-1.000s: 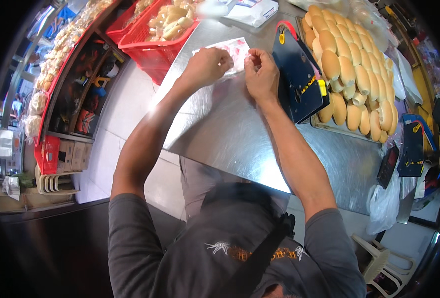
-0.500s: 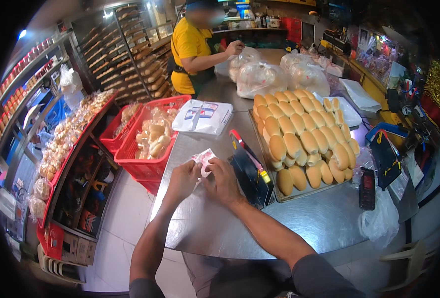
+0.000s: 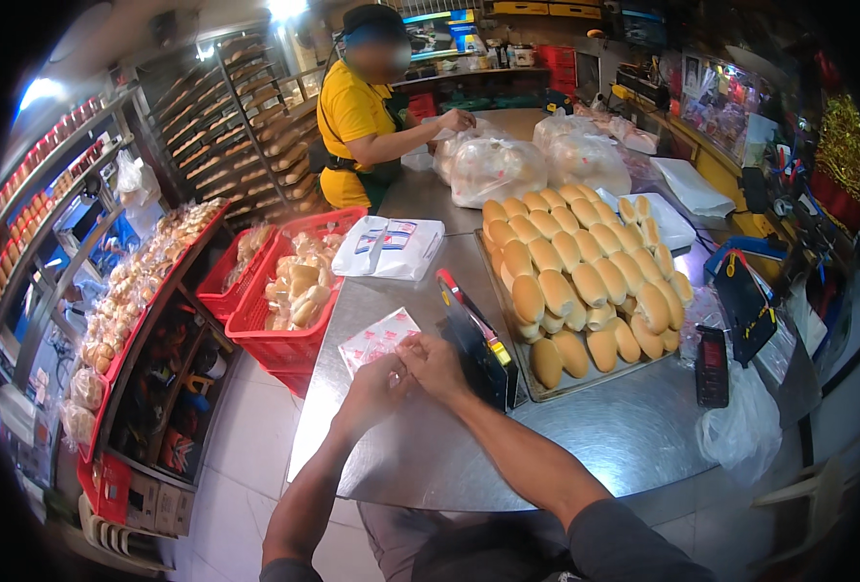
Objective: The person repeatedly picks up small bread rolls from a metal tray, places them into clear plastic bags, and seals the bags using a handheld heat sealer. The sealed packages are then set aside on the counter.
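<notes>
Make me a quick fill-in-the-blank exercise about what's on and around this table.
1. A thin printed sheet shows just beyond the left hand and the right hand; its background is ____.
2. The tray of buns sits on the table, to the ____ of both hands.
3. The co-worker across the room wears a ____ shirt.
4. The bread baskets by the table's left edge are ____.

Missing words: white; right; yellow; red.

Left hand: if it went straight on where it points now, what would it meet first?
The left hand would probably meet the right hand first, just ahead; whether they already touch is unclear.
</notes>
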Demonstrator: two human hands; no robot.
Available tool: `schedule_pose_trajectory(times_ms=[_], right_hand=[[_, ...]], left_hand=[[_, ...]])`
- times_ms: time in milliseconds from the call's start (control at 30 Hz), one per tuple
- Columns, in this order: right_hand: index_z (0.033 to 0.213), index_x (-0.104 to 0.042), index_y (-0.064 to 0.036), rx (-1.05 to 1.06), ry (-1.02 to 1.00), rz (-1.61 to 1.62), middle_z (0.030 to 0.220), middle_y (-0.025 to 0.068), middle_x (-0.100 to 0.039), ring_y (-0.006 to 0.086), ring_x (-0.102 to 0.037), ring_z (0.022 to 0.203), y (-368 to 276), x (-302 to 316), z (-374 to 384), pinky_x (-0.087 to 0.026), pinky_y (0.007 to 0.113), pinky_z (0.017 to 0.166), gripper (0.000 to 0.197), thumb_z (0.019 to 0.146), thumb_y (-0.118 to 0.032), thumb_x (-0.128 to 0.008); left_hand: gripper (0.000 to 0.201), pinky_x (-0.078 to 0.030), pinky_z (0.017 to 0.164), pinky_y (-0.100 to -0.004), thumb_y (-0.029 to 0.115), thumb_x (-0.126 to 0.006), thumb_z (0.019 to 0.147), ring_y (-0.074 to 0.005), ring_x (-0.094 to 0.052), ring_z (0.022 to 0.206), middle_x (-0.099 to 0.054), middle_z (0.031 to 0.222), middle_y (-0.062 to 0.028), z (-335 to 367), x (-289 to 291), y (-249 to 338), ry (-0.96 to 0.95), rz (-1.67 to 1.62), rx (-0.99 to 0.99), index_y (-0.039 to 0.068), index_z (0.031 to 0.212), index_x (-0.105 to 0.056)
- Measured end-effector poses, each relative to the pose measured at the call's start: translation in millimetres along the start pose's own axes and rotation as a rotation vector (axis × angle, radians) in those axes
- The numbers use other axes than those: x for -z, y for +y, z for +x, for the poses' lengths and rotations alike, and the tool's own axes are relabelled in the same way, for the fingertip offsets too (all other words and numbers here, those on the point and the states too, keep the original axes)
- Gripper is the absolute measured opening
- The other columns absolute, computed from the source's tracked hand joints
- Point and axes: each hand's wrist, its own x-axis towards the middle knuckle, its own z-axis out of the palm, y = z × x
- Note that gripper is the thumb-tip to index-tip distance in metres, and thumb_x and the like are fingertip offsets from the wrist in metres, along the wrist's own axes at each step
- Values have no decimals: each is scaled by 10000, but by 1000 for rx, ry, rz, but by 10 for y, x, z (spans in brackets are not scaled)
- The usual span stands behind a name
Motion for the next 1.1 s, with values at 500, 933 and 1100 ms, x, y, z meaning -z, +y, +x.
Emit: schedule_pose_trajectory(times_ms=[500,933,1100], right_hand=[[1064,-598,-42,437,147,-179,940,215,-661,457,-678,895,-234,-103,-166,-529,519,761,114,1056,-151,-564],[1058,-607,-64,465,40,-201,933,167,-674,404,-701,827,-336,-80,-196,-554,477,731,110,984,-132,-650],[1048,-654,-64,736,-84,-309,932,115,-682,343,-712,794,-451,-119,-264,-576,413,723,126,939,-107,-700]], left_hand=[[374,-522,855,-529,154,-670,885,-389,-683,1040,-698,1104,-206,94,-316,-550,54,555,-242,-16,1216,-629],[179,-570,668,-510,101,-766,763,-448,-725,739,-709,774,-272,354,109,-517,239,320,-22,-69,794,-721],[234,-560,695,-519,151,-718,877,-486,-721,817,-703,830,-317,445,261,-585,150,214,48,-81,846,-735]])
